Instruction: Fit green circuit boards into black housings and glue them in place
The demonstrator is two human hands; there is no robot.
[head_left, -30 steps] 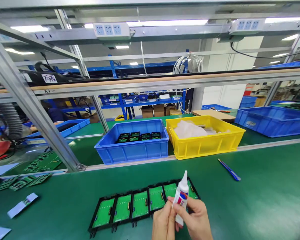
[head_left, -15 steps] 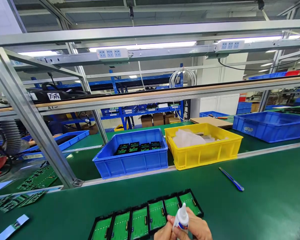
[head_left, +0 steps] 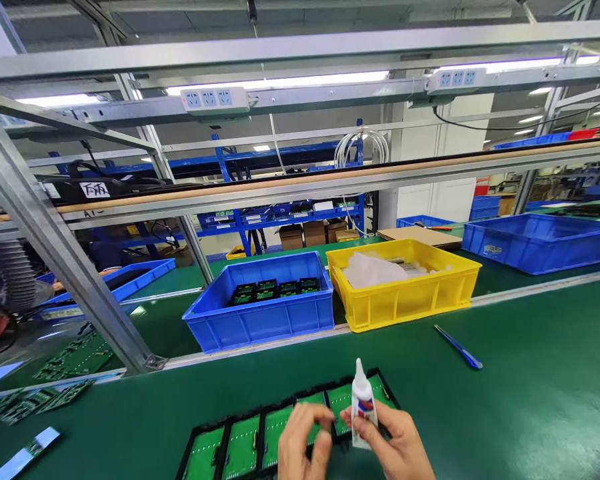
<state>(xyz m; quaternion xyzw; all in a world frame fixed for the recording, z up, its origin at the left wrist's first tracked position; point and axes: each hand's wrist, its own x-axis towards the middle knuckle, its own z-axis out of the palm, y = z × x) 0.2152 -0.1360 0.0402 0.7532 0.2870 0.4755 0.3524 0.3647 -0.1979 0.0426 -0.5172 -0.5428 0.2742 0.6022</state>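
Note:
A small white glue bottle [head_left: 364, 413] with a pointed nozzle stands nearly upright in my right hand [head_left: 397, 440], its thumb and fingers closed around the lower part. Left of the bottle and apart from it is my left hand [head_left: 303, 437], fingers curved, with a gap between thumb and fingertips and nothing visible in them. Beneath both hands lies a row of green circuit boards [head_left: 243, 445] set in black frames [head_left: 223, 448]. My hands hide part of the middle and right boards.
Behind the boards stand a blue bin [head_left: 265, 327] holding framed boards and a yellow bin [head_left: 410, 300] with white packing material. Blue tweezers [head_left: 459, 347] lie to the right. Loose circuit boards [head_left: 45, 402] are at left, near a metal post [head_left: 80, 267]. Another blue bin [head_left: 545, 257] stands far right.
My left hand has come off the glue bottle and moved left over the boards. The right hand has raised the bottle slightly, and more of it shows. The camera view has shifted a little.

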